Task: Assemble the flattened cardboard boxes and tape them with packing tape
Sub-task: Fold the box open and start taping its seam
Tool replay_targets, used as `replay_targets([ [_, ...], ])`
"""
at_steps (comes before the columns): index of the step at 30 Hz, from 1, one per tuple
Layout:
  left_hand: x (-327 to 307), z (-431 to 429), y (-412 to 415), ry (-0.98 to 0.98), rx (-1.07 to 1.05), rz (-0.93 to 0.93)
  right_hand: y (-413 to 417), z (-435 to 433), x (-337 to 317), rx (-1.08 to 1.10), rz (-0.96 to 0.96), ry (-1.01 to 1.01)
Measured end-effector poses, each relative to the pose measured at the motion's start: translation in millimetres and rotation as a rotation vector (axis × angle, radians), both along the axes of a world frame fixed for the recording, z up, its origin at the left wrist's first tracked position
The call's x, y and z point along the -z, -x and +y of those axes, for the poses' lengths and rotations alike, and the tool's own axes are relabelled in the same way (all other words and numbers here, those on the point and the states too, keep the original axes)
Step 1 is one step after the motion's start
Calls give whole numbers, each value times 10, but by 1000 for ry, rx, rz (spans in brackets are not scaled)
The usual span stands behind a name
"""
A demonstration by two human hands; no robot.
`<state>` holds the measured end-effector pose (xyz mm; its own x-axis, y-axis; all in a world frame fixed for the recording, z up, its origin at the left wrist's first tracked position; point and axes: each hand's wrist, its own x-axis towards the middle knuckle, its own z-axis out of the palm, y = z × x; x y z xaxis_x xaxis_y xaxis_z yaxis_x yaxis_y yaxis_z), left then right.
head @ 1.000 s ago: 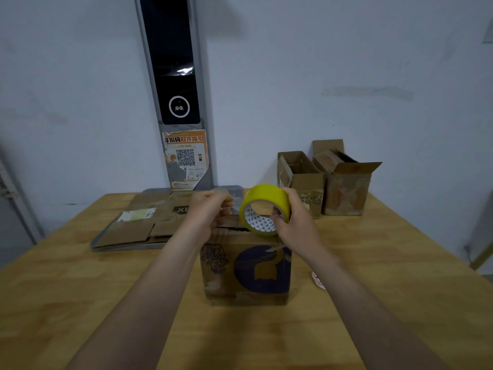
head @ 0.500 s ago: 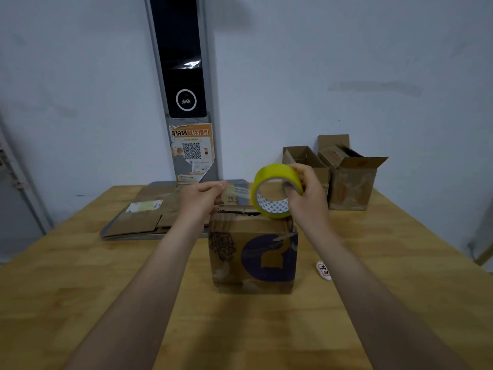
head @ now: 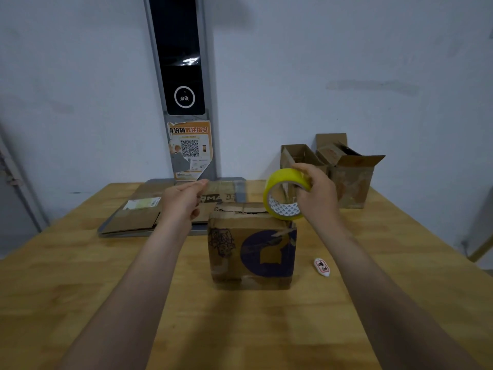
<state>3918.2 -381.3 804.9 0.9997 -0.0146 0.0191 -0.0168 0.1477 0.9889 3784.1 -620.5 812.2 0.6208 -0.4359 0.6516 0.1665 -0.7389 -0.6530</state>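
A brown cardboard box point(head: 252, 252) with a dark purple print stands upright in the middle of the wooden table point(head: 80, 289), its top flaps folded shut. My right hand point(head: 316, 194) grips a yellow roll of packing tape point(head: 284, 193) above the box's right top edge. My left hand point(head: 181, 200) pinches the free end of the tape strip point(head: 232, 189), a clear band stretched level between both hands just above the box top. Flattened cardboard boxes point(head: 138, 214) lie behind my left hand.
Two assembled open boxes point(head: 349, 177) stand at the back right against the wall. A small white cutter point(head: 322, 267) lies right of the box. The flat boxes rest on a grey base point(head: 106, 233) of a tall kiosk point(head: 184, 84).
My hands have drawn apart, the left moving left and the right moving right with the roll, so the pulled-out strip of tape has grown longer over the box top.
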Motion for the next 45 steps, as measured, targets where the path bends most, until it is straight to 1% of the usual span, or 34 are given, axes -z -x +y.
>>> replay_targets([
  [2,89,39,-25,1,-1,23,-17,16,61,-2,30,30],
  [3,142,65,-37,11,-6,40,-24,29,109,-22,40,-5],
  [5,246,103,-40,32,0,96,-38,103,219,-79,77,-205],
  [6,297,114,-38,39,13,133,-58,139,290,-83,102,-282],
  [7,347,120,-33,44,32,166,-69,166,346,-76,114,-318],
  [9,427,132,-19,56,53,211,-81,176,381,-61,111,-257],
  [12,506,168,-21,92,17,242,-115,170,292,-69,152,-105],
  [16,609,207,-19,100,12,254,-133,186,244,-33,225,-2],
  [21,780,159,55,97,46,305,-124,193,271,-10,242,13],
  [25,908,34,153,29,48,285,-122,218,273,5,249,1],
  [27,943,-29,191,-30,30,237,-115,227,282,9,245,-7],
  [30,975,-40,198,-274,5,61,-96,237,298,12,244,-10],
  [31,984,-16,194,-353,16,36,-92,237,296,15,245,-6],
  [34,1010,69,192,-539,105,73,-93,233,287,22,250,9],
  [35,1026,96,171,-617,104,43,-93,229,283,22,250,15],
  [36,1016,126,152,-677,70,-30,-93,227,279,22,251,22],
  [37,963,158,140,-675,25,-139,-94,222,274,21,253,29],
  [38,862,189,147,-608,12,-273,-96,216,267,22,258,37],
  [40,613,214,163,-477,142,-488,-108,205,246,21,273,55],
  [41,502,202,152,-481,248,-541,-115,195,231,14,280,60],
  [42,412,182,140,-537,364,-552,-122,183,214,3,288,64],
  [44,308,131,110,-709,589,-525,-134,151,168,-23,302,76],
  [45,292,107,93,-785,669,-510,-138,134,142,-39,310,88],
])
